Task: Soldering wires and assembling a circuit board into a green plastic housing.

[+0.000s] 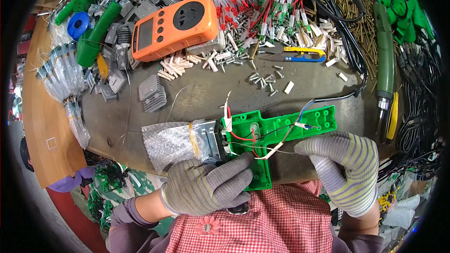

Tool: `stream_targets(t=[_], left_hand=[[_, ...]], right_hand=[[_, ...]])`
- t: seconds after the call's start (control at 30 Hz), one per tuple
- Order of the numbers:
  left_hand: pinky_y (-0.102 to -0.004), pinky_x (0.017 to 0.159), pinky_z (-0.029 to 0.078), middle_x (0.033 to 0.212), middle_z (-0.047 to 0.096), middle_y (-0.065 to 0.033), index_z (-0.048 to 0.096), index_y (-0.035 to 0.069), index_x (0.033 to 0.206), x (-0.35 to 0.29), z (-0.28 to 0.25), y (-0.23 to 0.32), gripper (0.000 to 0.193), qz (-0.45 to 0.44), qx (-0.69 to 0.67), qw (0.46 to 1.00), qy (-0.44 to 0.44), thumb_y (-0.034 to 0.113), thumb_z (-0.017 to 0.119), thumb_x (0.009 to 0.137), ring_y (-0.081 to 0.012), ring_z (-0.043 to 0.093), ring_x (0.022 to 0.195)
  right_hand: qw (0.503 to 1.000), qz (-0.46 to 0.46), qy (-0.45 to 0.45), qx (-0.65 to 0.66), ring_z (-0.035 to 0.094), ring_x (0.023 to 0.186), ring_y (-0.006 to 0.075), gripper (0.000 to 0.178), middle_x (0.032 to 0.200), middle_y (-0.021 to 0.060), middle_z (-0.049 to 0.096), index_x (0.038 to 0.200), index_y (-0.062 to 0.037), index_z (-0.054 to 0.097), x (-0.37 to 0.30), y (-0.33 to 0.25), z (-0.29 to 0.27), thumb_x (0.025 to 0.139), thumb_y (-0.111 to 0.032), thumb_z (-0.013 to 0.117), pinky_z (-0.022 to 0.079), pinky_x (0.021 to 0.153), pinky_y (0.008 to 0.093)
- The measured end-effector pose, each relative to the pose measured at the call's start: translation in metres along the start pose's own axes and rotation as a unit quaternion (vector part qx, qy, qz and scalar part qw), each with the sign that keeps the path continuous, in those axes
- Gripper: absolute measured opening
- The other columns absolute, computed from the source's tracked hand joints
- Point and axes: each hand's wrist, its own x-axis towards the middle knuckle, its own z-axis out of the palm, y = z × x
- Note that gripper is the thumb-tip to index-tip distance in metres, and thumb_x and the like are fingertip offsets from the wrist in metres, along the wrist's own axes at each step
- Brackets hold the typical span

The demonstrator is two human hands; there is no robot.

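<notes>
A green plastic half-shell housing (307, 118), shaped like a handle with a wider head, lies with its hollow side up at the bench's front edge. Against its left end sits a metal heating tube (213, 136), partly wrapped in bubble wrap (166, 143) with a yellow band. My gloved left hand (208, 185) is closed over the housing's near left part, its fingertips by the wires. Gloved too, my right hand (344, 168) pinches the end of a thin grey wire (281, 151). Red wires (241, 137), white sleeves (274, 151) and a black power cord (335, 97) run across the housing.
An orange meter (176, 28) stands among grey heat sinks (152, 93). Loose screws (265, 82), blue-and-yellow snips (300, 55) and red-wired parts (229, 11) lie farther back. At right are a green electric screwdriver (384, 56) and black cords (417, 112); wrapped tubes (61, 72) lie at left.
</notes>
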Motion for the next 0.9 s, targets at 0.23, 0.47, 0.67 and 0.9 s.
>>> stream_targets(t=[0.23, 0.47, 0.67, 0.9], left_hand=[[-0.0301, 0.049, 0.05, 0.122, 0.067, -0.0022, 0.068, 0.016, 0.106, 0.0, 0.002, 0.001, 0.046, 0.007, 0.017, 1.0, 0.007, 0.046, 0.078, 0.073, -0.0165, 0.067, 0.067], [-0.031, 0.048, 0.05, 0.118, 0.068, -0.0012, 0.07, 0.017, 0.102, 0.003, -0.003, 0.001, 0.041, 0.004, 0.01, 1.0, -0.013, 0.046, 0.078, 0.074, -0.0166, 0.067, 0.067], [-0.0301, 0.047, 0.049, 0.114, 0.07, 0.0012, 0.071, 0.019, 0.101, 0.001, 0.005, -0.001, 0.039, -0.006, -0.004, 1.0, 0.013, 0.046, 0.078, 0.074, -0.0158, 0.067, 0.066], [-0.0312, 0.047, 0.047, 0.114, 0.067, 0.0029, 0.07, 0.021, 0.102, 0.002, 0.004, -0.002, 0.041, -0.004, 0.027, 1.0, -0.01, 0.052, 0.074, 0.075, -0.0129, 0.066, 0.066]], right_hand=[[0.997, 0.001, -0.013, -0.076, 0.063, 0.075, 0.0248, 0.021, 0.086, -0.0006, 0.07, 0.104, -0.0258, 0.074, -0.006, -0.006, -0.002, 0.085, -0.02, 0.067, 0.044, 0.064, 0.0389], [0.992, 0.014, -0.006, -0.125, 0.064, 0.074, 0.0249, 0.016, 0.085, 0.0012, 0.071, 0.095, -0.022, 0.078, -0.008, -0.014, -0.004, 0.082, -0.019, 0.07, 0.045, 0.067, 0.0376], [0.996, -0.014, -0.018, 0.084, 0.067, 0.068, 0.0279, 0.019, 0.089, 0.0062, 0.074, 0.103, -0.0184, 0.074, 0.003, 0.007, 0.022, 0.086, -0.017, 0.067, 0.051, 0.061, 0.0386], [0.972, -0.102, -0.123, -0.172, 0.061, 0.057, 0.0238, 0.035, 0.064, 0.0053, 0.056, 0.119, -0.0181, 0.066, 0.018, -0.015, 0.02, 0.086, -0.023, 0.057, 0.045, 0.047, 0.0391]])
